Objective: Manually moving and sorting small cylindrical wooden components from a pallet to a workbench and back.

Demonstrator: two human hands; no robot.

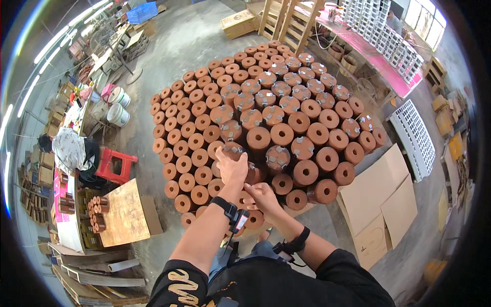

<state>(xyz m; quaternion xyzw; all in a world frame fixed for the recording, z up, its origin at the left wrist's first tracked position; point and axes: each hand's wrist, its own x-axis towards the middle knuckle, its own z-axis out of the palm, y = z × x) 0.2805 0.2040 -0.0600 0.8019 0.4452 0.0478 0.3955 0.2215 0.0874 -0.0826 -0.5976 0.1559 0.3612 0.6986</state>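
Many reddish-brown cylinders, most with a round hole in the top, stand upright and close together in front of me. My left hand [232, 168] reaches over them, its fingers curled at the near rim of a brown cylinder [234, 148] with grey pieces on its top. Just right of it and nearer to me, my right hand [263, 197] has its thumb and fingers drawn together; whatever they hold is too small to make out. Beyond my hands, several cylinders carry small grey pieces on top, such as one patched cylinder [277, 158]. Others, like a plain cylinder [258, 137], show bare tops.
Flattened cardboard [378, 204] lies on the floor at right, beside a white perforated panel [413, 138]. At left, a person [71, 151] sits by a red stool [116, 165] and a wooden board [123, 215]. A pink-topped table [368, 56] and a wooden ladder-like frame [291, 23] stand behind.
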